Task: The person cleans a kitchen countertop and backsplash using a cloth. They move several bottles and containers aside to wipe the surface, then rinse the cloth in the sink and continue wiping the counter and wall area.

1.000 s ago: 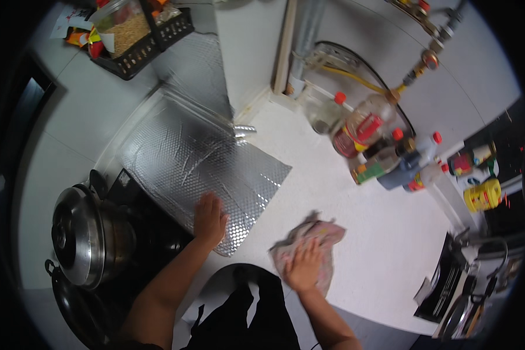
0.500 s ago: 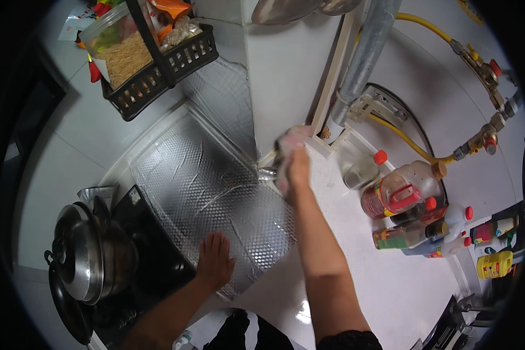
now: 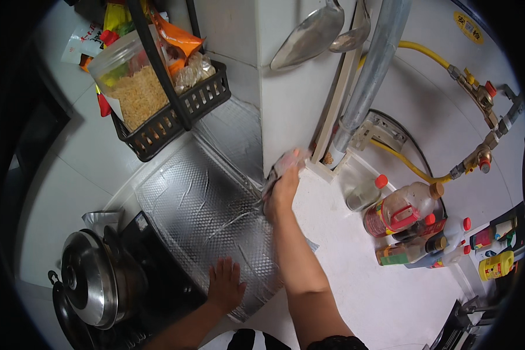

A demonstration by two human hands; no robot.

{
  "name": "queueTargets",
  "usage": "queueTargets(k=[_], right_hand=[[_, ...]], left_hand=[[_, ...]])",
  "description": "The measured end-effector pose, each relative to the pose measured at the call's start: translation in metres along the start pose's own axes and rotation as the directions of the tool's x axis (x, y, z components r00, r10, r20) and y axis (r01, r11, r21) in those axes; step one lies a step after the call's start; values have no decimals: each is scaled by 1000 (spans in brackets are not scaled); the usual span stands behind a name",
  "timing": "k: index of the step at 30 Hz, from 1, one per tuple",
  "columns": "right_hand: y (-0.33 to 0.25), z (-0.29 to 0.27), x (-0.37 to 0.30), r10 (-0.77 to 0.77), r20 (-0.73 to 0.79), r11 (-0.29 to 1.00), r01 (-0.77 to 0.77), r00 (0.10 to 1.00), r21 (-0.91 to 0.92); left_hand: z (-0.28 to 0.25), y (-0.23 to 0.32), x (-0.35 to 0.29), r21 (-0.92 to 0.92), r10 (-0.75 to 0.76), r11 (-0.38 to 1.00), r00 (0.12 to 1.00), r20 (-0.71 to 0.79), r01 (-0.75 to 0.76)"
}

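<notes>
Right hand (image 3: 283, 192) holds a crumpled pinkish cloth (image 3: 287, 161), gathered under the palm and fingers, at the foot of the white wall corner (image 3: 289, 111). Cloth sits at the inner edge of the counter (image 3: 347, 256), just beside the upper right side of a silver foil sheet (image 3: 184, 189). Fingertips are partly lost in the folds and slightly blurred; they seem bent around the cloth, though the exact grip is hard to read.

Left hand (image 3: 226, 284) lies palm down on the foil near its lower edge, fingers spread and holding nothing. Foil is quilted and creased; the right forearm crosses over its right part, one corner showing beyond.

To the left: black stove (image 3: 172, 262), bordering the foil, with a lidded steel pot (image 3: 128, 291) on it. A dark pan (image 3: 69, 315) is near the pot, toward the picture's left rim.

Above the foil: black slatted basket (image 3: 184, 123) with a clear tub (image 3: 139, 96) of tan grains and bright packets.

To the right: grey pipe (image 3: 372, 76) standing in the corner, yellow hose (image 3: 405, 162) behind a cluster of bottles (image 3: 396, 211), several red-capped. Two metal ladles hang above, against the wall.
</notes>
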State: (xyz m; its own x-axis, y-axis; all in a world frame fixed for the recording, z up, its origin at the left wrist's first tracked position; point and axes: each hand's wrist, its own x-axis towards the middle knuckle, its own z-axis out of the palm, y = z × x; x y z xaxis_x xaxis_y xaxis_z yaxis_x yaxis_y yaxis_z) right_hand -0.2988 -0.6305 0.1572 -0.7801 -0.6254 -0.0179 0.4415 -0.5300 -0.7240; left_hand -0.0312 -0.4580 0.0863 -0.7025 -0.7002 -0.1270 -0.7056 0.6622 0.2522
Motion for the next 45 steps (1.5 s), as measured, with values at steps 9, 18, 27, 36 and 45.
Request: queueTargets(k=[9, 18, 27, 36, 45], right_hand=[[-105, 101, 54, -557, 522, 367, 756, 646, -542], [2, 13, 13, -260, 200, 681, 327, 944, -656], [-123, 124, 47, -480, 375, 540, 604, 793, -586], [-108, 94, 99, -430, 260, 691, 500, 865, -522], [-71, 92, 3, -409, 268, 638, 483, 872, -599]], left_hand=[[-3, -5, -9, -17, -27, 999, 999, 18, 28], [-5, 3, 4, -22, -30, 999, 994, 107, 32], [-2, -1, -3, 19, -35, 999, 997, 62, 34], [-4, 0, -5, 9, -35, 999, 999, 29, 35], [-7, 0, -3, -20, -59, 998, 991, 124, 62]])
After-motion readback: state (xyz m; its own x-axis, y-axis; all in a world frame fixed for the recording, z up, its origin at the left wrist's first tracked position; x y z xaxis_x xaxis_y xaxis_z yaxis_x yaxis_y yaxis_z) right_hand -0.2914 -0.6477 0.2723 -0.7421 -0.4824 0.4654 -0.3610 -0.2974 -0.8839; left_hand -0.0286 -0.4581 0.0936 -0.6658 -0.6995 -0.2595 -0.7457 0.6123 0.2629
